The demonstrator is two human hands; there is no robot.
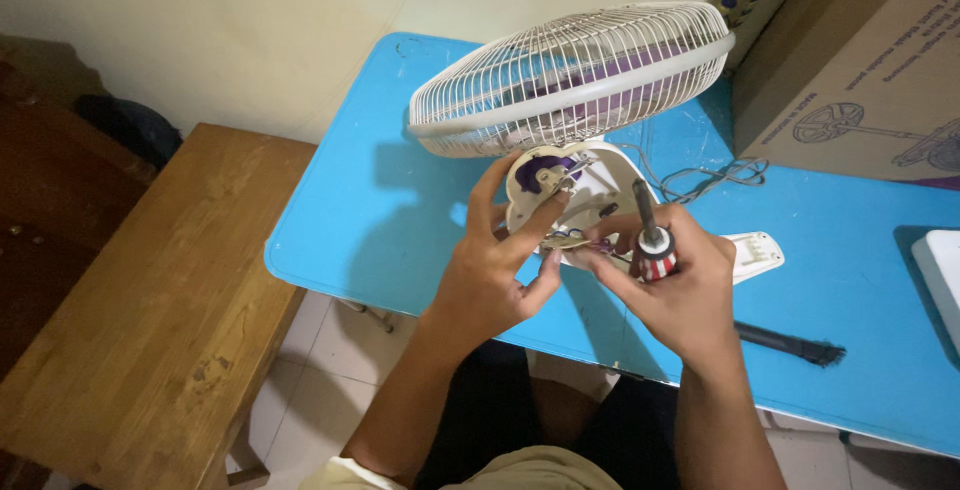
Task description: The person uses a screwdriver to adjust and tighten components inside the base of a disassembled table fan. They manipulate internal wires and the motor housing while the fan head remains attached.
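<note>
One fan (570, 75), one screwdriver (652, 240), one brush (790, 345).

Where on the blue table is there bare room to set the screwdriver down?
The blue table is bare left of the fan, out to its left edge by the wooden bench. Another bare patch lies right of the white cover, above the black brush. It is crowded around both hands, left hand and right hand, and by the cord.

I see both forearms reaching forward, bare. My left hand (490, 275) has its fingers spread and bent; my right hand (680, 285) is closed in a grip.
</note>
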